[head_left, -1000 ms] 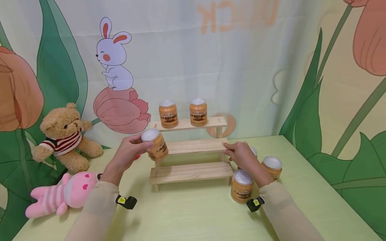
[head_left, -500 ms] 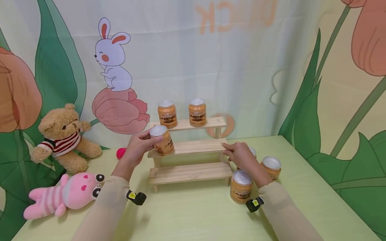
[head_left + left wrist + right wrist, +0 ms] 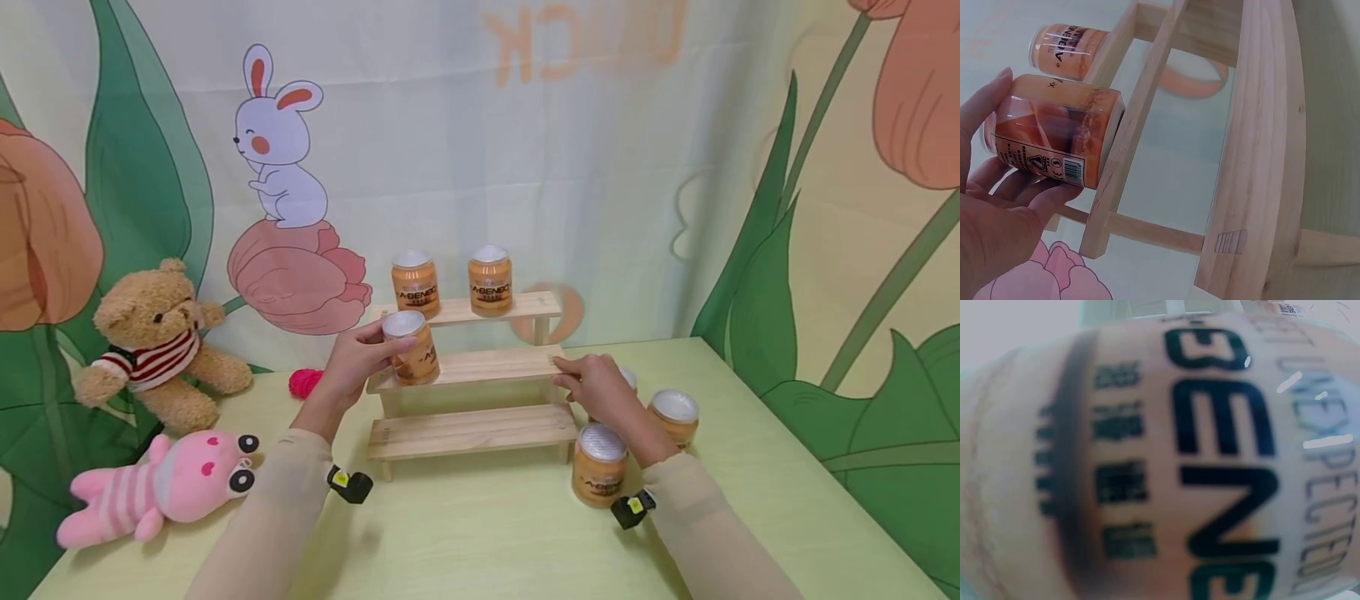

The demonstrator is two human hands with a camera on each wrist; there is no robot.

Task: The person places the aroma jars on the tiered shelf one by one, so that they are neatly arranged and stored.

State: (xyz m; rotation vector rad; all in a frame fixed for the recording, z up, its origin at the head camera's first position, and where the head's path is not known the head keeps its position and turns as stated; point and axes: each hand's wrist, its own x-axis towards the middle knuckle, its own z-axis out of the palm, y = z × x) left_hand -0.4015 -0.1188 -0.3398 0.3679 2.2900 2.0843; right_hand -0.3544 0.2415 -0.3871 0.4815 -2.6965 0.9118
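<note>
My left hand (image 3: 356, 367) grips an orange can (image 3: 417, 354) with a silvery top, thumb and fingers around its side. The can is nearly upright at the left end of the middle shelf (image 3: 495, 364) of a three-step wooden stand; whether its base fully rests there I cannot tell. In the left wrist view, the can's base (image 3: 1113, 134) meets the shelf's edge. My right hand (image 3: 603, 385) pinches the right end of that middle shelf between thumb and curled fingers. A can's printed label (image 3: 1210, 456) fills the right wrist view, hiding that hand.
Two matching cans, a left one (image 3: 415, 285) and a right one (image 3: 491, 282), stand on the top shelf. More cans stand right of the stand, including a front can (image 3: 599, 471) and a side can (image 3: 675, 417). A teddy bear (image 3: 161, 342), pink plush (image 3: 161, 487) and red ball (image 3: 303, 382) lie left.
My left hand has carried the can right and slightly up, over the left end of the middle shelf, and the can has become more upright. My right hand has stayed at the shelf's end.
</note>
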